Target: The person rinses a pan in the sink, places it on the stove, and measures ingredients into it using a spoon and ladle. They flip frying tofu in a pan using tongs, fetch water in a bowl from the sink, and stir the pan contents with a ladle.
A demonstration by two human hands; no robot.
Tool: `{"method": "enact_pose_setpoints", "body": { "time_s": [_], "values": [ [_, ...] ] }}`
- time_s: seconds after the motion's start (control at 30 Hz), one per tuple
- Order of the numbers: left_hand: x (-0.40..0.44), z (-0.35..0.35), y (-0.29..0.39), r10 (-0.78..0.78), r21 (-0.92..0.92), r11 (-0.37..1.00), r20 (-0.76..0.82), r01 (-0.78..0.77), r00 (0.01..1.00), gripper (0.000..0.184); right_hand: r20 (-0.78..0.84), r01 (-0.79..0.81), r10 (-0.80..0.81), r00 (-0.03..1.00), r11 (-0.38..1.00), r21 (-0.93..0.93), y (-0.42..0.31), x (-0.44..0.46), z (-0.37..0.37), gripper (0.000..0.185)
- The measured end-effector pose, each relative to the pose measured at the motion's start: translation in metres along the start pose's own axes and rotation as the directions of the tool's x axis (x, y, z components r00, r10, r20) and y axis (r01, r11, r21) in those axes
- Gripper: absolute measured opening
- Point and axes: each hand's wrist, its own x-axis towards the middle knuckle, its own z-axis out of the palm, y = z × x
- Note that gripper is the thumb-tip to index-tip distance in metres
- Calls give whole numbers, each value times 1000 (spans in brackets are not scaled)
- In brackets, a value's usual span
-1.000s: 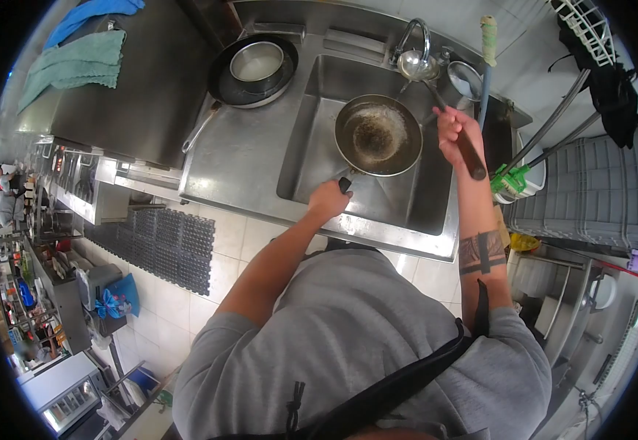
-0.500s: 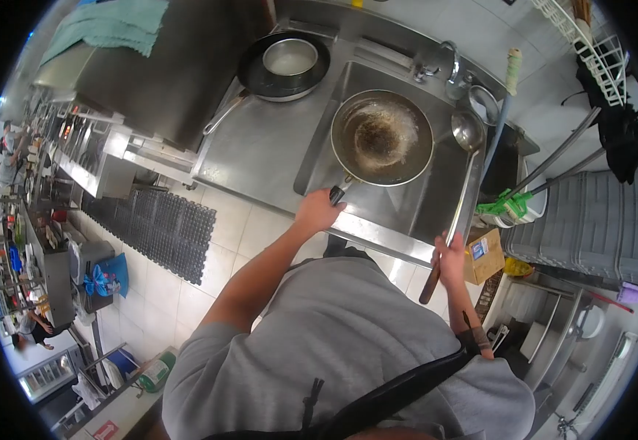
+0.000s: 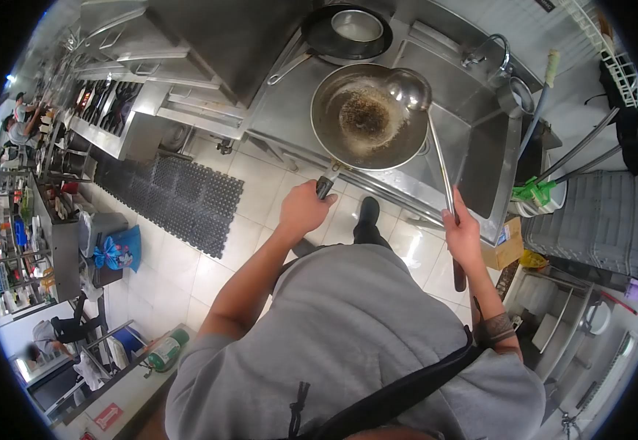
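Note:
My left hand is closed round the dark handle of a frying pan. Brown, scorched-looking residue covers the middle of the pan, which is held near the sink's front edge. My right hand grips the long shaft of a ladle just above its dark wooden end. The ladle's round metal bowl is over the right side of the pan; whether it touches the pan I cannot tell.
Behind the pan lies the steel sink with a tap. A metal bowl sits in a dark pan on the counter. A black mat covers floor tiles at left. Green-headed brooms stand at right. People are visible at far left.
The pan has come off the sink basin toward my body and to the left in the kitchen. The ladle bowl has moved from the sink's right side to over the pan. My view has shifted.

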Motion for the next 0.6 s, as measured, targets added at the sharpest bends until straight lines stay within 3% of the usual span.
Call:
{"method": "enact_pose_setpoints", "body": {
  "time_s": [0.03,0.1,0.13,0.2,0.23,0.3,0.33,0.43,0.6],
  "values": [
    [-5,-4,-10,-2,-1,1000,-3,2,1000,37,9,77,-76,997,994,-75,-13,-2,2,57],
    [-15,-11,-32,-39,-39,998,-17,39,999,35,161,-34,48,986,996,-86,-50,-11,8,57],
    [-22,-14,-43,-49,-53,997,-30,47,998,35,170,-16,31,985,996,-91,-75,-18,11,57],
    [-34,-22,-66,-55,-116,992,-71,46,996,35,349,-265,245,905,964,10,-122,-30,19,55],
    [-39,-25,-78,-73,-138,989,-94,60,993,35,363,-234,219,906,972,-1,-136,-34,24,55],
    [-49,-26,-107,-81,-165,985,-139,58,987,42,558,-387,212,802,897,215,-163,-42,35,47],
    [-56,-27,-119,-109,-196,978,-164,76,980,42,576,-357,187,796,913,196,-178,-44,39,47],
    [-80,-39,-161,-175,-238,963,-192,127,966,42,740,-666,211,639,632,396,-222,-45,56,22],
    [-124,-65,-229,-295,-300,928,-232,221,927,42,862,-698,125,491,648,304,-288,-34,100,18]
  ]
}}
